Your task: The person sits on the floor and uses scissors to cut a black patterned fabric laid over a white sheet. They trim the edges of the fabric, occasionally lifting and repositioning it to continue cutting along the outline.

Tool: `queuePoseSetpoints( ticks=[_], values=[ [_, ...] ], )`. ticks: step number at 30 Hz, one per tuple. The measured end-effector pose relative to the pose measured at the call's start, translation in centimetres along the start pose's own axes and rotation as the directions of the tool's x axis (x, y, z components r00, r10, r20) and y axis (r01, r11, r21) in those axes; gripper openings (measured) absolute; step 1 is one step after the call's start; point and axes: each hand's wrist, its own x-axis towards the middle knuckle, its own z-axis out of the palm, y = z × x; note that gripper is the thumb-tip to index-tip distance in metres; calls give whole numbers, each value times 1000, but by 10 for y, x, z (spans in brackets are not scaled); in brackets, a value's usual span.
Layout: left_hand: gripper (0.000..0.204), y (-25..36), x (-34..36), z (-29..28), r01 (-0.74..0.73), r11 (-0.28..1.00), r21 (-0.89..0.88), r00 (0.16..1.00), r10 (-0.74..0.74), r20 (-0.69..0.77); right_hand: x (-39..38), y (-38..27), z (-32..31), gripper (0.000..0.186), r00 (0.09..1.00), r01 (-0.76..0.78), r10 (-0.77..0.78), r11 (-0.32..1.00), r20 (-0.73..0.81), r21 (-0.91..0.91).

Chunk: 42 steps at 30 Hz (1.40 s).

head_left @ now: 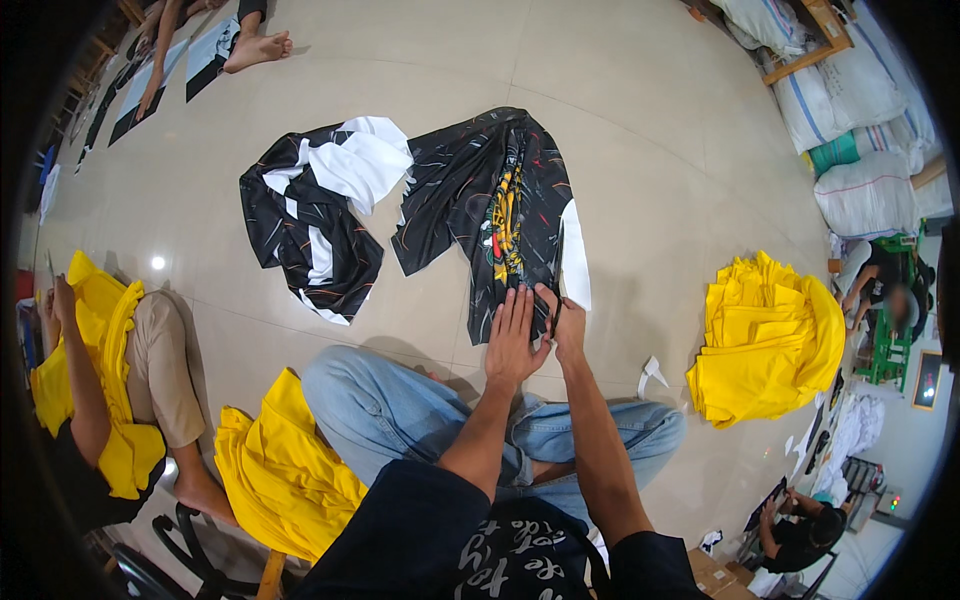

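Two black patterned cloths are counted on the floor [640, 150]: a spread cloth [470, 190] straight ahead of the folded legs [390, 410], and a crumpled cloth [275, 215] just to its left. Two yellow heaps are also seen there, a right heap [765, 345] and a left heap [285, 470]. The left hand [513, 345] is laid flat, fingers extended, on the spread cloth's near end; what seem to be dark scissors [556, 318] are gripped in the right hand's [567, 325] curled fingers.

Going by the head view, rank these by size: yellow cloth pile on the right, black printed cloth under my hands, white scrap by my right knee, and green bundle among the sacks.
1. Black printed cloth and yellow cloth pile: too alike to rank.
2. Green bundle.
3. White scrap.
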Motion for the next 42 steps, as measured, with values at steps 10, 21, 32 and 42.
queuePoseSetpoints(
  ticks=[10,21,32,42],
  values=[
    [102,-2,1,2,-4,990,-143,997,-6,-72,2,-1,13,47,998,37,-40,998,-47,-60],
    [82,-5,0,8,-54,983,-175,992,32,-122,19,-2,30,46,998,-14,20,993,-53,118],
    [63,-7,-1,8,-62,964,-259,978,7,-209,17,-21,48,46,995,-48,67,973,-76,226],
    [31,-10,12,-2,-161,928,-337,903,2,-429,-33,-5,-30,44,988,-87,70,989,139,123]
  ],
)
